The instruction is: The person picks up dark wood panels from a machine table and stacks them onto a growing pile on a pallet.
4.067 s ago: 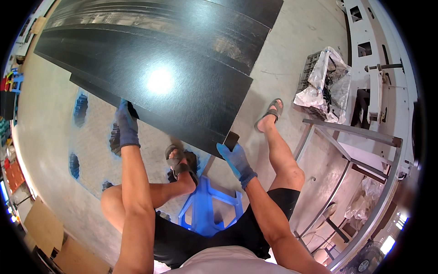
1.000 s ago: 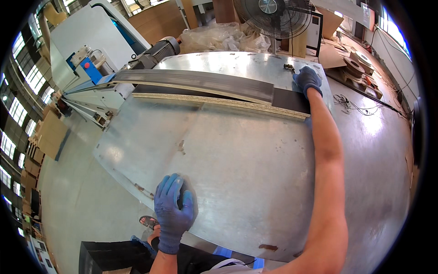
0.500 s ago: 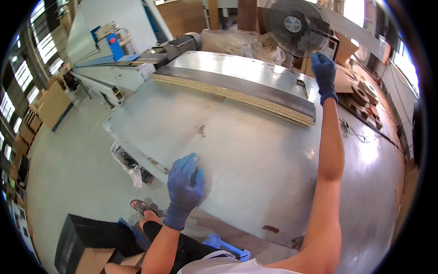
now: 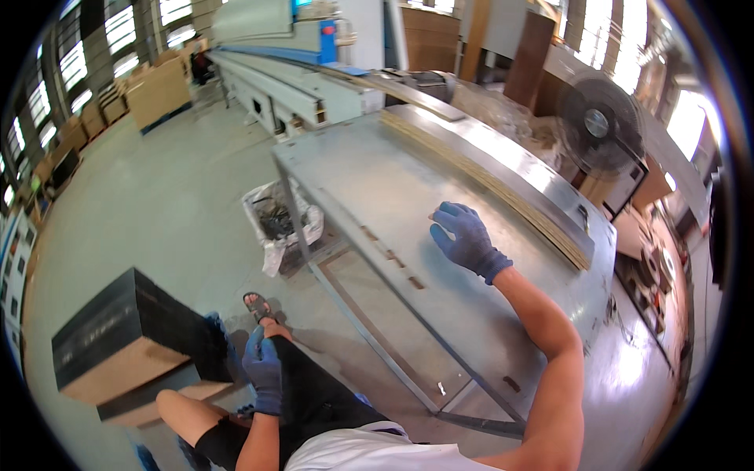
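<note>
Above the metal-topped table (image 4: 369,169), my right hand (image 4: 469,242) wears a blue glove. Its fingers are bent, with a gap between them and the thumb, and I see nothing held. A small tan spot shows at a fingertip. My left hand (image 4: 264,375), also gloved in blue, hangs beside my knee, away from the table. Its fingers look loosely apart with nothing in them. Beyond my right hand lies a stack of long, narrow boards (image 4: 491,180) with tan edges and a dark grey top.
A long strip of board (image 4: 412,96) extends from the machine (image 4: 290,74) over the table's far end. A fan (image 4: 601,125) stands at far right. A lined waste bin (image 4: 271,220) sits beside the table. Black-faced panels (image 4: 129,341) are stacked on my left.
My right hand has come down and inward from the table's far right. My left hand has dropped from above the table to beside my knee. The view has turned left.
</note>
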A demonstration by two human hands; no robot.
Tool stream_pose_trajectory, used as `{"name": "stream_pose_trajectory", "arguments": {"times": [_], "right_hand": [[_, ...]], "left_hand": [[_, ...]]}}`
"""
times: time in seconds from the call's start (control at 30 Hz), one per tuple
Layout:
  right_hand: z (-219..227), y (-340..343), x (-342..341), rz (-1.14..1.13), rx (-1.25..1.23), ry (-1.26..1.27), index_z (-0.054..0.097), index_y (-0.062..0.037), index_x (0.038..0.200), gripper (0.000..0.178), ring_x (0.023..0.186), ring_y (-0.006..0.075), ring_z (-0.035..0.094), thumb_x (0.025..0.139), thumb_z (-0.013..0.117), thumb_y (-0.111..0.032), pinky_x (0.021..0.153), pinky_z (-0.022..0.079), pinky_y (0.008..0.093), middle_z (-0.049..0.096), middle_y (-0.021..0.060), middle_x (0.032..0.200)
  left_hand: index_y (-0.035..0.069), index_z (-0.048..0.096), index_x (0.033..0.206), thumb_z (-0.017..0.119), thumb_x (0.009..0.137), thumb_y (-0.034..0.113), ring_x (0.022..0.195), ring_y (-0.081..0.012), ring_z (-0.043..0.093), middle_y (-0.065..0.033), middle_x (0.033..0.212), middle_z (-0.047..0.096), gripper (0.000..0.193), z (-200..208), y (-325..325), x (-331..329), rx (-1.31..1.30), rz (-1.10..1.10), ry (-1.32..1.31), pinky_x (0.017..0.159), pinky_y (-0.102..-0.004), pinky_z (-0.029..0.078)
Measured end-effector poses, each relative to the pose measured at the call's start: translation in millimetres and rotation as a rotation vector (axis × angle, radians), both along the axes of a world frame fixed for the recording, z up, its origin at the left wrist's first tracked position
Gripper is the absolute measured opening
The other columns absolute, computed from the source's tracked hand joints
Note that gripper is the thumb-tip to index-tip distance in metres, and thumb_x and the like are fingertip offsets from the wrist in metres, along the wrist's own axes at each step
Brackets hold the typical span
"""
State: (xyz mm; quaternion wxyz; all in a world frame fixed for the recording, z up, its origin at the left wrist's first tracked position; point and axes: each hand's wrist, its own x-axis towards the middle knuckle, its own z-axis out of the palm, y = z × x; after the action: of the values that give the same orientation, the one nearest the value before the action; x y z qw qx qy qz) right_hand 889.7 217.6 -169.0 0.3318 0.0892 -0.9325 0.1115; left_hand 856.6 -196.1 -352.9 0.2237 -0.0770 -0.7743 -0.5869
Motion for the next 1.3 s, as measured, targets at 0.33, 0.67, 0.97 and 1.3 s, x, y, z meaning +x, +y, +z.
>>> {"name": "stream_pose_trajectory", "arguments": {"times": [0.33,0.67,0.97,1.3], "right_hand": [[-7,-99,-110,0.152,-0.006,-0.236,0.061,-0.0044,0.091,0.019,0.086,0.0346,0.054,0.078,0.057,-0.017,0.075,0.044,0.0422,0.055,0.0146,0.085],[-24,-141,-151,0.156,0.127,-0.137,0.06,-0.0072,0.098,0.027,0.103,0.0353,0.051,0.073,0.064,-0.018,0.088,0.041,0.0423,0.054,0.015,0.107],[-18,-140,-143,0.095,0.195,-0.156,0.058,-0.0064,0.098,0.03,0.106,0.0361,0.049,0.071,0.064,-0.019,0.089,0.04,0.0441,0.052,0.016,0.107],[-19,-142,-147,0.092,0.221,-0.193,0.059,-0.0071,0.102,0.032,0.108,0.0362,0.048,0.073,0.062,-0.022,0.091,0.039,0.0445,0.051,0.0177,0.112]], "left_hand": [[0.005,0.066,0.094,0.057,0.082,0.019,0.061,-0.0172,0.057,-0.0068,0.073,0.059,0.021,-149,-80,39,0.848,0.064,-0.864,0.054,-0.0291,0.045],[0.001,0.066,0.086,0.056,0.08,0.018,0.062,-0.0197,0.058,-0.0096,0.071,0.061,0.02,-205,-100,54,0.302,0.214,-0.723,0.055,-0.0319,0.043],[0.005,0.065,0.096,0.06,0.082,0.016,0.056,-0.0103,0.054,-0.001,0.072,0.06,0.019,-207,-98,56,0.616,0.087,-0.925,0.048,-0.0239,0.041],[-0.001,0.068,0.09,0.058,0.082,0.017,0.06,-0.0098,0.056,-0.0014,0.071,0.062,0.022,-188,-91,50,0.46,0.046,-0.856,0.053,-0.0251,0.044]]}}
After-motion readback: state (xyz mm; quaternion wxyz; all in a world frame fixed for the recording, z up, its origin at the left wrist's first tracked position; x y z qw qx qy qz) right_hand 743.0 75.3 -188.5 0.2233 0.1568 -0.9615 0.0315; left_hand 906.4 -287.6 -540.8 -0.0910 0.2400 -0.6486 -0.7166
